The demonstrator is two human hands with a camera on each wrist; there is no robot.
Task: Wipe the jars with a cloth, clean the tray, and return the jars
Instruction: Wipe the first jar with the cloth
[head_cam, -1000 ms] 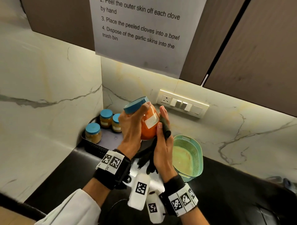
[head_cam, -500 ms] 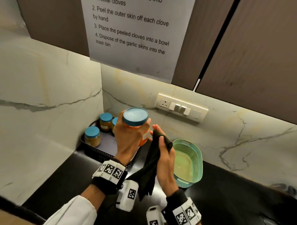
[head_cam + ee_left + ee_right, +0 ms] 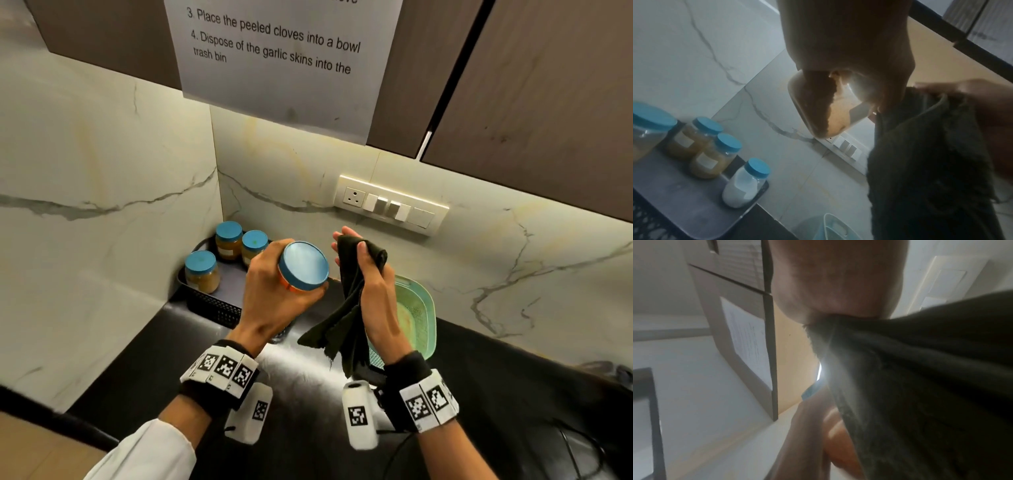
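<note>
My left hand (image 3: 274, 291) grips an orange-filled jar (image 3: 303, 267) with a blue lid, tipped so the lid faces me, above the counter. In the left wrist view the jar (image 3: 830, 107) shows from below, under my palm. My right hand (image 3: 370, 284) holds a dark cloth (image 3: 346, 308) just right of the jar, thumb pressing it against the fingers; the cloth (image 3: 931, 162) hangs down. The cloth (image 3: 920, 386) fills the right wrist view. A dark tray (image 3: 212, 305) in the corner carries three blue-lidded jars (image 3: 202, 270); a white-filled jar (image 3: 746, 183) also stands there.
A green plastic basket (image 3: 418, 315) sits on the black counter (image 3: 513, 394) behind my right hand. Marble walls meet at the corner behind the tray. A switch panel (image 3: 390, 205) is on the back wall, with cabinets and a paper sheet (image 3: 284, 61) above.
My left hand has tipped the jar from near upright until its lid faces me. My right hand with the cloth has come off the jar's side and moved right.
</note>
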